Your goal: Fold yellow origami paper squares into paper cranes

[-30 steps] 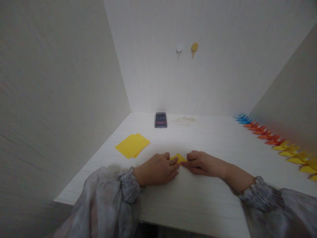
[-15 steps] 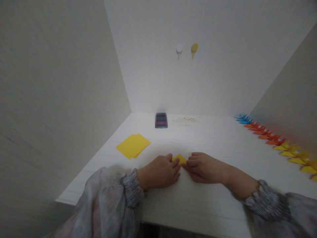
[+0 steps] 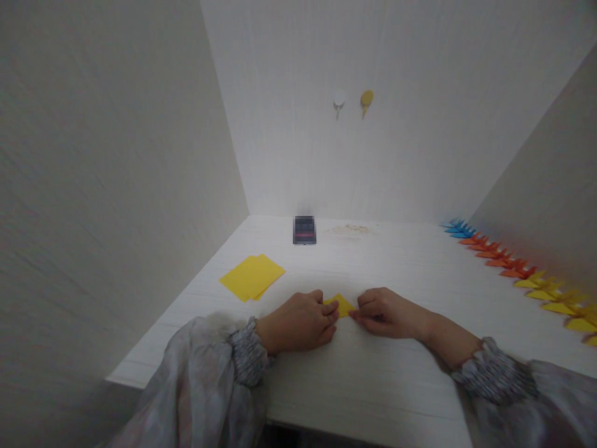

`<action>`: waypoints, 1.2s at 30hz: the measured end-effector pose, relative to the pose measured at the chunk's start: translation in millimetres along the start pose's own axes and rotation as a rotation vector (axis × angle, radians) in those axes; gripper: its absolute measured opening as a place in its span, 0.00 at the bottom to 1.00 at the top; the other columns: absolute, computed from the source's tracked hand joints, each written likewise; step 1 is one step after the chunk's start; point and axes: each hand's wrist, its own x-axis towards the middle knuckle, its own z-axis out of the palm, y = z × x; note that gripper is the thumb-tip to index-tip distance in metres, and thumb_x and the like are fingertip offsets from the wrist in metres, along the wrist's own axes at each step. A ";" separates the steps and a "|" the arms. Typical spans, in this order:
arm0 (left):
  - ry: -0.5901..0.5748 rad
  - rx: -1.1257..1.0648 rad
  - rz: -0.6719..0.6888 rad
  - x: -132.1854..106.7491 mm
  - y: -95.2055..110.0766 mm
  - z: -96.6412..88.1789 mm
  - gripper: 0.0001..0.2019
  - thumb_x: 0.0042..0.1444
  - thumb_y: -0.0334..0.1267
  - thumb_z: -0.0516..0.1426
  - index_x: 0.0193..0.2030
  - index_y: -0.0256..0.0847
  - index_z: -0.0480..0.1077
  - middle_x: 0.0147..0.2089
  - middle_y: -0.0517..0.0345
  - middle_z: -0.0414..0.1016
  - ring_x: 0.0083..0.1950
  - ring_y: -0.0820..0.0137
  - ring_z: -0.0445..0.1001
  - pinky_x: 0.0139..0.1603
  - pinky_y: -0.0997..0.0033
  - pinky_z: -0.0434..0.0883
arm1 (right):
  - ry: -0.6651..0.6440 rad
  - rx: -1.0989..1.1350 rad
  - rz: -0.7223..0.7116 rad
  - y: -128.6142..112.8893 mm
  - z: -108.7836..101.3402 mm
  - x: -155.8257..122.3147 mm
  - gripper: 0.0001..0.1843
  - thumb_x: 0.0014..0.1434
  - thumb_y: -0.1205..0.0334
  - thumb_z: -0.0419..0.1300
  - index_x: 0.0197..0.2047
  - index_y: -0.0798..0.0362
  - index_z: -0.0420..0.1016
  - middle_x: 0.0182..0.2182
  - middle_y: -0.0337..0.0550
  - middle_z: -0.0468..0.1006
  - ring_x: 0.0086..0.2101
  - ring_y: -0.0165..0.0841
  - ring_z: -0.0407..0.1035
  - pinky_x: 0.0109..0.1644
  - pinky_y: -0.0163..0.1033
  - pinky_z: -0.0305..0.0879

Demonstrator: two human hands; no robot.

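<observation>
A small folded piece of yellow paper (image 3: 342, 304) lies on the white table (image 3: 382, 386) between my two hands. My left hand (image 3: 301, 322) rests palm down with its fingers curled onto the paper's left edge. My right hand (image 3: 385, 313) has its fingertips pinched on the paper's right corner. Most of the paper is hidden under the fingers. Both sleeves are grey with gathered cuffs.
A stack of yellow square sheets (image 3: 252, 276) lies to the left. A small dark box (image 3: 304, 229) stands at the back. Along the right edge runs a row of folded paper pieces (image 3: 522, 272), blue, orange and yellow. Two hooks (image 3: 353, 101) hang on the back wall.
My right hand has drawn slightly to the right, so more of the yellow paper shows between the hands. The left hand has stayed in place.
</observation>
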 end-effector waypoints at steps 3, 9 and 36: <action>0.004 0.000 0.024 -0.1 -0.6 0.7 0.15 0.57 0.38 0.44 0.45 0.37 0.65 0.49 0.52 0.67 0.38 0.68 0.64 0.35 0.69 0.65 | 0.010 0.016 0.032 2.1 0.3 -1.8 0.19 0.60 0.61 0.43 0.22 0.54 0.68 0.20 0.41 0.64 0.23 0.28 0.59 0.28 0.35 0.53; 0.016 -0.016 0.022 0.1 -1.1 1.0 0.15 0.57 0.38 0.43 0.44 0.37 0.66 0.49 0.54 0.67 0.38 0.68 0.64 0.35 0.69 0.65 | 0.041 0.057 0.076 4.6 1.0 -4.9 0.22 0.60 0.59 0.44 0.16 0.54 0.62 0.17 0.38 0.60 0.21 0.27 0.56 0.26 0.34 0.52; 0.172 -0.448 -0.111 7.2 -26.9 24.8 0.12 0.55 0.38 0.49 0.41 0.41 0.71 0.47 0.55 0.70 0.46 0.72 0.67 0.48 0.70 0.64 | 0.155 0.235 0.038 -22.8 11.2 11.0 0.15 0.55 0.67 0.52 0.47 0.52 0.68 0.43 0.48 0.66 0.43 0.34 0.61 0.47 0.40 0.61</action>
